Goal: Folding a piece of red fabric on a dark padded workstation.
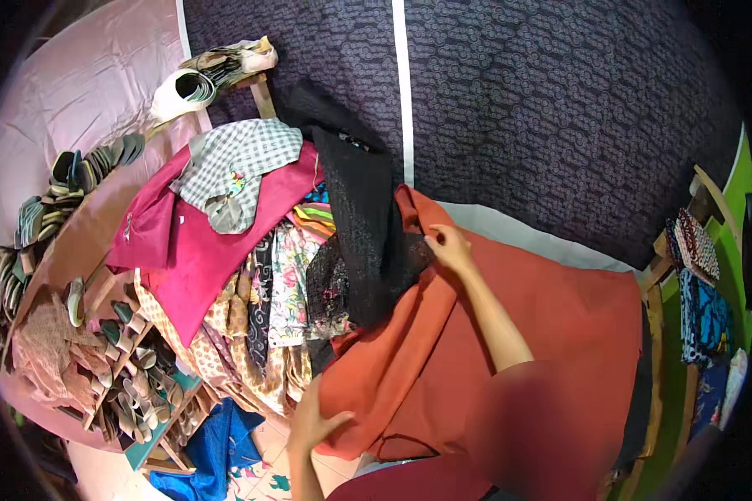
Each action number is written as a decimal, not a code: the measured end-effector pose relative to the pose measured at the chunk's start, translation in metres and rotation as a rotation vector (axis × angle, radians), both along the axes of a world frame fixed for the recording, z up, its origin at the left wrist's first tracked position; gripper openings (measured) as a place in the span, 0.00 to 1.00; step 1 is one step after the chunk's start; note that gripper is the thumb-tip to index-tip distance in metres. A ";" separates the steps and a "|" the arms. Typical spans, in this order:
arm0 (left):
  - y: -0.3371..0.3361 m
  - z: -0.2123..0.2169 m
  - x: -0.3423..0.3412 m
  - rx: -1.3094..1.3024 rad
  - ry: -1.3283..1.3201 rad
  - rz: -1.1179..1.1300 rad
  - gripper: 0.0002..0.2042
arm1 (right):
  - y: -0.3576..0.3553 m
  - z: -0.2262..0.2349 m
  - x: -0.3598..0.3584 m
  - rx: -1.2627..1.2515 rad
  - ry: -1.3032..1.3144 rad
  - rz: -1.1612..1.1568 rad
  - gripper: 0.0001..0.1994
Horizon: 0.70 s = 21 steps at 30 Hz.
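Note:
A wide orange-red cloth (551, 301) spreads across the right half, its left part folded over in long creases. My right hand (449, 248) pinches the cloth near its upper fold, beside a dark sheer piece of fabric. Lower down, my left hand (311, 417) is at the cloth's lower-left edge, thumb on top and the other fingers partly hidden by it. A black garment (351, 192) hangs just left of my right hand, against the cloth's fold. A blurred round patch hides part of the cloth at lower right.
Left of the cloth, a magenta garment (200, 250) and a checked piece (242, 159) top a heap of patterned fabrics. Wooden racks hold shoe forms (138, 401) at left. Folded fabrics (702, 317) line the right side; blue cloth (213, 455) lies on the floor.

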State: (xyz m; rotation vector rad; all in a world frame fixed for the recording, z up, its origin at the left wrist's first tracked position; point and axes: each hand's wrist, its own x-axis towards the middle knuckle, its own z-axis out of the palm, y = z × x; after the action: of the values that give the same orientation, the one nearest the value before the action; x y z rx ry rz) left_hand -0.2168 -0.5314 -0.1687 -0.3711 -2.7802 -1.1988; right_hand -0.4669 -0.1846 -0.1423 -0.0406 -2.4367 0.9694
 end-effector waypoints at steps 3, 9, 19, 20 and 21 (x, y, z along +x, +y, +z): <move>0.029 -0.017 -0.010 0.053 0.067 0.100 0.42 | -0.011 -0.008 0.000 0.162 -0.154 -0.060 0.18; 0.034 -0.005 -0.010 0.150 0.045 0.058 0.25 | 0.032 -0.024 -0.013 0.218 -0.173 -0.301 0.15; 0.041 0.025 0.003 -0.150 0.215 -0.071 0.09 | 0.148 -0.038 0.003 -1.161 0.456 -0.377 0.10; 0.036 0.015 0.006 -0.214 0.233 -0.117 0.09 | 0.153 -0.042 0.009 -1.024 0.323 -0.464 0.10; 0.039 0.019 0.007 -0.213 0.232 -0.119 0.09 | 0.156 -0.045 0.018 -0.743 0.182 -0.689 0.10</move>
State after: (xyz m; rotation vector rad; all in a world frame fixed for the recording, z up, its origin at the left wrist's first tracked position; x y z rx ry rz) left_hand -0.2094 -0.4925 -0.1500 -0.6570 -2.7176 -0.8186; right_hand -0.4489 -0.0291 -0.1875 -0.9278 -1.5773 1.3746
